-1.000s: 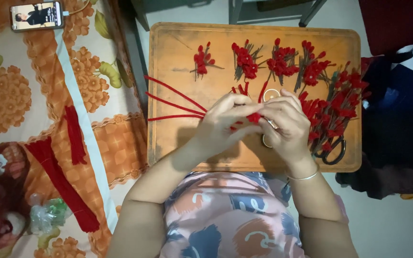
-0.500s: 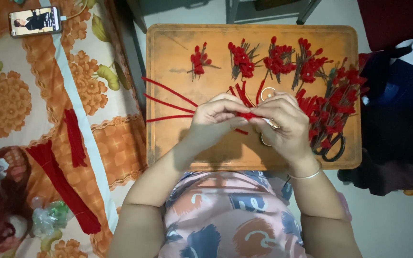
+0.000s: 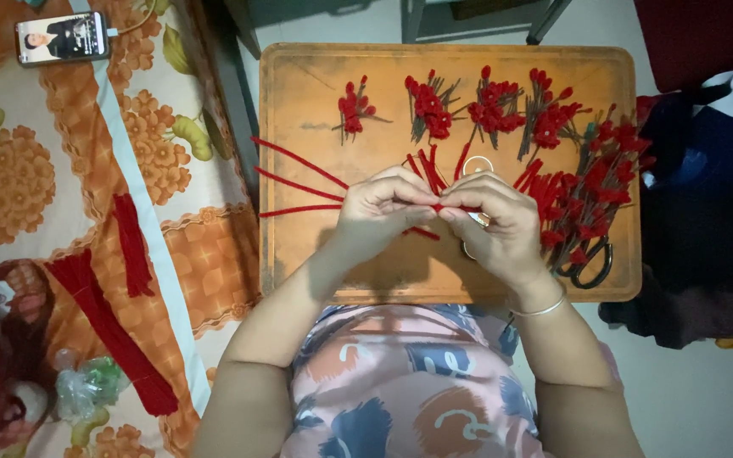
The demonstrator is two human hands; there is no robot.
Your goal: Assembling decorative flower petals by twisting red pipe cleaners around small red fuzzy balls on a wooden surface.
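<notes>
— What's she holding?

— A red pipe cleaner (image 3: 447,206), pinched between left hand (image 3: 379,212) and right hand (image 3: 498,225) over the middle of the worktop (image 3: 316,263); fingers clenched on it.

— Delicate?

— Light, fuzzy, bendable, I'd say; best gripped near its ends; red flower bundles (image 3: 502,106) line the far edge.

This looks like a home, a bedroom or living corner used for handcraft. Well to the left of the fingers (image 3: 422,197) lies a bed or mattress under a flower-patterned orange sheet (image 3: 53,170), with a phone (image 3: 63,37) charging on it at the far corner. Under the fingers sits a small worn wooden table (image 3: 316,263) on a pale tiled floor (image 3: 706,399). To the right of the fingers, dark clothes (image 3: 714,187) lie heaped.
</notes>
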